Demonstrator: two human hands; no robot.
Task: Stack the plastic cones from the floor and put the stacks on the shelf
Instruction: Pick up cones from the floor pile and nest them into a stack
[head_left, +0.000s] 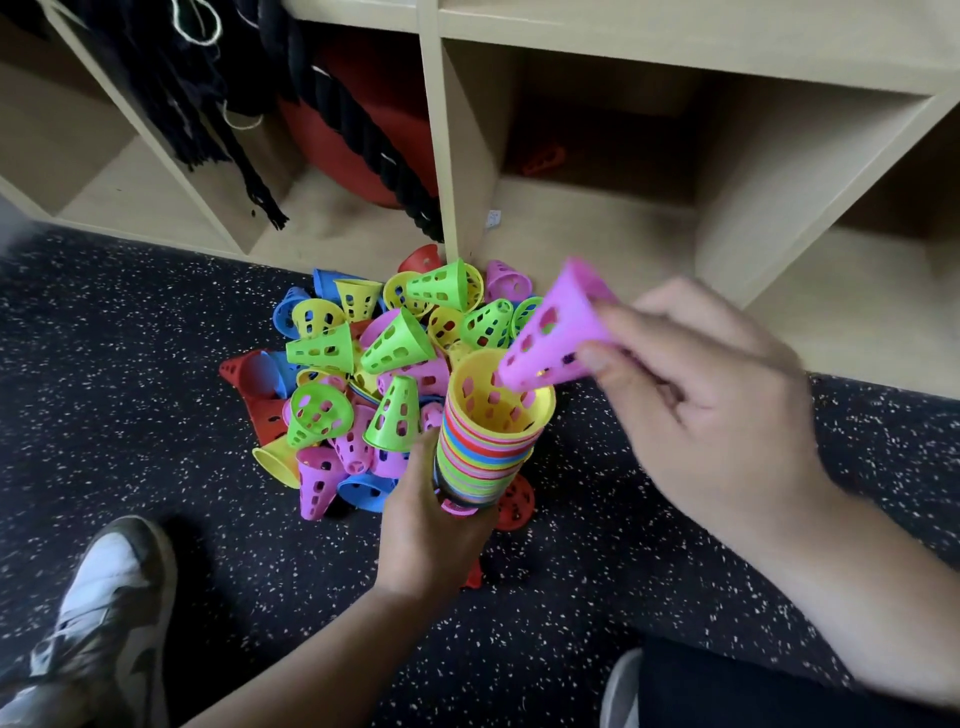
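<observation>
- The person is crouching in front of the wooden shelf (431, 130), and both hands are busy over the speckled dark floor (130, 364).
- The left hand (423, 530) is gripping the stack of cones (488, 447) around its lower part, fingers curled round it.
- That stack is standing roughly upright in the hand, long axis running up toward the camera, open mouths facing up; a yellow cone is sitting on top with rims of many colours banded beneath it.
- The right hand (717, 410) is pinching a pink cone (556, 332) between thumb and fingers near its wide end (the hand is blurred, so the exact finger placement is hard to read).
- The pink cone is lying tilted: its narrow end is pointing down and left, just inside the yellow mouth of the stack, while its wide end is angling up and right toward the shelf.
- A pile of loose cones (363, 364) in green, yellow, pink, blue and red is lying jumbled on the floor just beside the stack, pointing every which way, right against the shelf's foot.
- A red ball (358, 135) and a thick black rope (332, 104) are sitting in one shelf compartment.
- A white and grey shoe (104, 613) is resting on the floor at lower left.
</observation>
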